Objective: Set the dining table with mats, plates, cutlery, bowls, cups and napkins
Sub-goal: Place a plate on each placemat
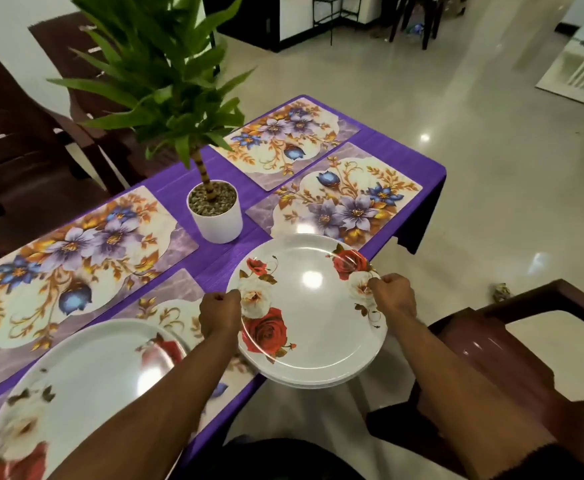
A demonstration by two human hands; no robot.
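I hold a small stack of white plates with red and white roses (309, 306) over the table's near edge, between two mats. My left hand (218, 315) grips the stack's left rim and my right hand (394, 294) grips its right rim. One matching plate (86, 386) lies on the near-left floral mat (176, 306), partly under my left forearm. Three more floral mats lie bare: far left (76, 258), far right (283, 140) and near right (339, 199). The purple tablecloth (401, 147) covers the table.
A green plant in a white pot (216, 211) stands at the table's middle. Dark wooden chairs stand on the far side (24, 150) and one at my right (512, 341). Glossy tiled floor (457, 116) stretches beyond the table's right end.
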